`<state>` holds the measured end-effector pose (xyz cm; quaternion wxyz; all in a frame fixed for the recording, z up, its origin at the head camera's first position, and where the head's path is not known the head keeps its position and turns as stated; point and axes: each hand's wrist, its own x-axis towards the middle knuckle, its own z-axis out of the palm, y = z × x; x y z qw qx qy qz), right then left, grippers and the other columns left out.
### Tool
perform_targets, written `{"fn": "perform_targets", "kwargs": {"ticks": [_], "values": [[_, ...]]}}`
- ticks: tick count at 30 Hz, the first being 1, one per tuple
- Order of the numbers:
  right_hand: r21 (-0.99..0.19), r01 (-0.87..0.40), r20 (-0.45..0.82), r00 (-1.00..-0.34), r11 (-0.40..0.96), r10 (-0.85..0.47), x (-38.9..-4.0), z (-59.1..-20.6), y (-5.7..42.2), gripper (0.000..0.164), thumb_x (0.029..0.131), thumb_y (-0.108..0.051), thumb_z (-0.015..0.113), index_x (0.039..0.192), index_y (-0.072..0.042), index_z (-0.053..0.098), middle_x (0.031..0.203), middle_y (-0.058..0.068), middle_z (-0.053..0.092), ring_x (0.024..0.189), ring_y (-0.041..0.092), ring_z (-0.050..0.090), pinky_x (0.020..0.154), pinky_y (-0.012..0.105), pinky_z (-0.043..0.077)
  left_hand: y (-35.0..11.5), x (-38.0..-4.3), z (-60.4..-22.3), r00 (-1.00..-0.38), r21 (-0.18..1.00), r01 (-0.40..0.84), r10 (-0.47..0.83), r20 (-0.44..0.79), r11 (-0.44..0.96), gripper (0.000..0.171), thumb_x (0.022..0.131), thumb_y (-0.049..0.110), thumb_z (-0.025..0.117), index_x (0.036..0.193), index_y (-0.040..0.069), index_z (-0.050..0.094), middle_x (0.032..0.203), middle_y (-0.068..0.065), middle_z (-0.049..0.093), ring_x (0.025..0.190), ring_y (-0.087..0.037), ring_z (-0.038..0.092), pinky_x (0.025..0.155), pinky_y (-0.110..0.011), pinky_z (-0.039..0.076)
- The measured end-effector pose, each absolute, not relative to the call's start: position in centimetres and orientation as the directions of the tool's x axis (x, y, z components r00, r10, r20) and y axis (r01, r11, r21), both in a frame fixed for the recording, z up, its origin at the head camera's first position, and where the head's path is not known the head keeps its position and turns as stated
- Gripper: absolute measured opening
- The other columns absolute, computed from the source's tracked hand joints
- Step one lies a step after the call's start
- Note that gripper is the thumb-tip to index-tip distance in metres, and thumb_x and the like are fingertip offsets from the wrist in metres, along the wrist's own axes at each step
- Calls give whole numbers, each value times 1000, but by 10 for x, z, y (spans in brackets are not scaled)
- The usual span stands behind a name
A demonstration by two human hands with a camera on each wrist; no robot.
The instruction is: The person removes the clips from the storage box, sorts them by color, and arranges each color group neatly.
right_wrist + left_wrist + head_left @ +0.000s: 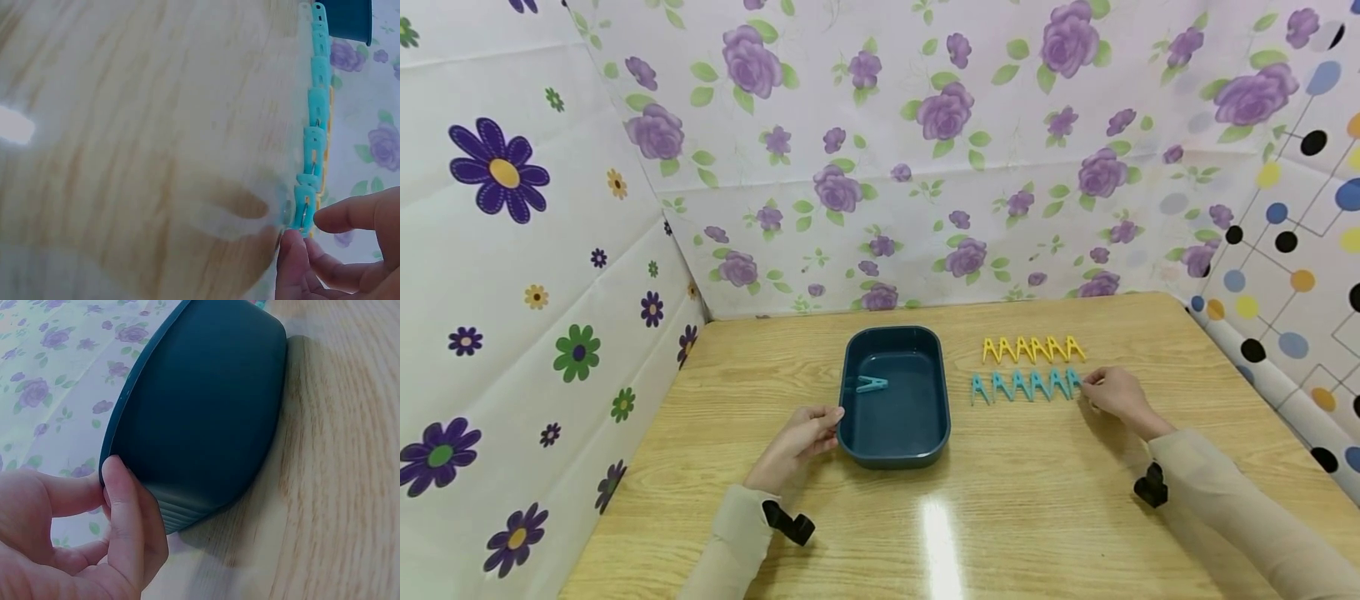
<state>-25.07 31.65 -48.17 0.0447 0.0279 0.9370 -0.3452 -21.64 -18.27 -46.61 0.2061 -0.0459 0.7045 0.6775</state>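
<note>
A dark blue rectangular basin point(892, 454) stands on the table with one light blue clothespin point(872, 384) lying inside it. My left hand point(797, 446) pinches the basin's left rim between thumb and fingers, seen closely in the left wrist view, where the basin's outer wall point(200, 406) fills the middle. To the basin's right, several light blue clothespins point(1020, 386) stand in a row with their legs spread. At the right end of that row, my right hand point(1118, 393) has thumb and fingertips around the last blue clothespin point(304, 207), pinching it.
Behind the blue row stands a row of several yellow clothespins point(1033, 350). The wooden table point(1000, 517) meets a flower-patterned cloth wall point(880, 208) at the back. Further patterned cloths rise at the left and right sides. A black wrist camera point(1152, 486) sits on the right wrist.
</note>
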Motion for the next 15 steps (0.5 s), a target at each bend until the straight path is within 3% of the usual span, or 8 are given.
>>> {"fn": "perform_targets", "kwargs": {"ticks": [15], "values": [[-630, 94, -121, -992, 771, 22, -252, -481, 319, 31, 96, -18, 50, 102, 9, 63, 77, 13, 67, 63, 18, 60, 56, 30, 46, -184, -216, -468, -909, 938, -338, 232, -346, 75, 33, 99, 21, 56, 113, -9, 55, 78, 1, 58, 70, -7, 56, 66, -18, 51]]}}
